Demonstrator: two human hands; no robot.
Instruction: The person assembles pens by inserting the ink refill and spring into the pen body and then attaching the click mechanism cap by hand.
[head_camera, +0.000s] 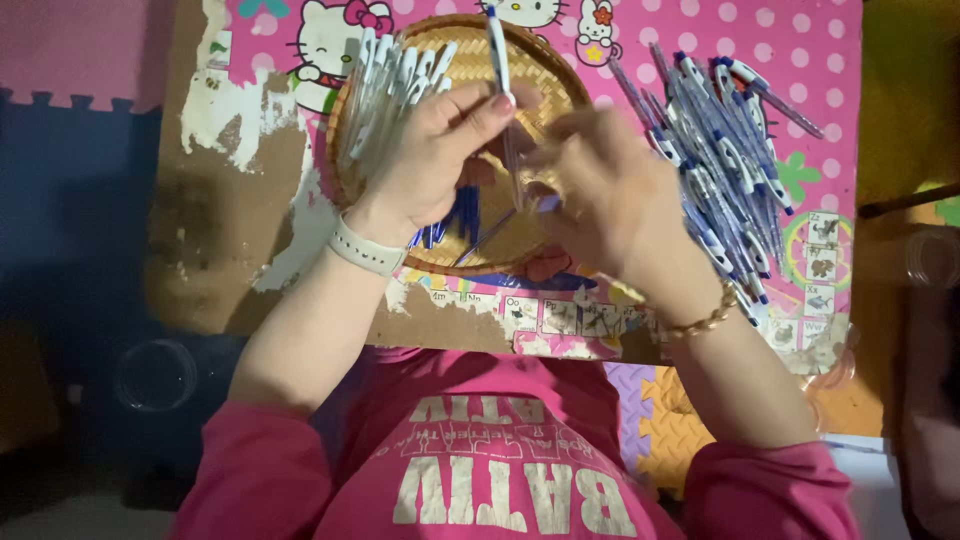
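Observation:
My left hand (435, 150) pinches a white and blue pen (499, 55) that points up and away over a round woven basket (560, 80). My right hand (610, 195) is closed beside it, its fingertips on the pen's lower part and a thin refill (490, 235). Both hands hover above the basket. Several white pen barrels (385, 85) lie fanned on the basket's left rim, and several blue parts (450, 220) lie inside it under my left wrist.
A heap of assembled blue and white pens (725, 150) lies right of the basket on a worn pink cartoon-print board (250, 120). Foam floor mats (660, 420) lie beneath. A clear round lid (155, 375) sits at lower left, another clear container (932, 258) at the right edge.

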